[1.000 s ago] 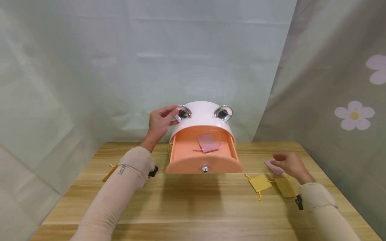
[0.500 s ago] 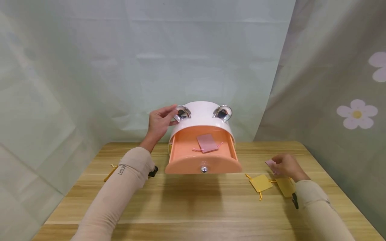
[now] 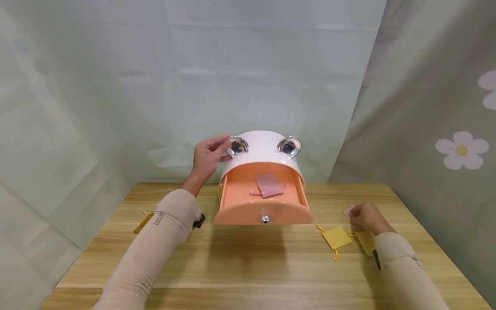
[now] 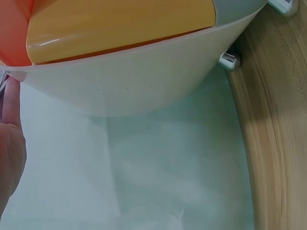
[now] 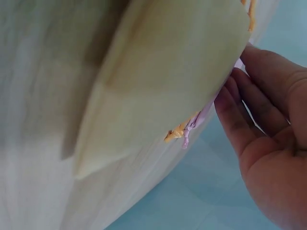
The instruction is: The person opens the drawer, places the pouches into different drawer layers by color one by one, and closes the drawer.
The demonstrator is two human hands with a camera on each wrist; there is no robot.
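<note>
Slid slightly nearer since earlier: right hand (image 3: 366, 217), fingers curled, touching one pink pouch (image 3: 348, 211). Left hand (image 3: 207, 157), fingers spread, steadying box (image 3: 261, 148) at 12 o'clock. Counted: two pink pouches, three yellow pouches (image 3: 336, 237).

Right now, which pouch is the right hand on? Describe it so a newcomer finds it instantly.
Start at the white drawer box at the back of the wooden table, then look to its right, near the table's right edge. There the right hand rests on a small pink pouch. The two pouches next to it are yellow; this one is pink and mostly hidden under the fingers.
</note>
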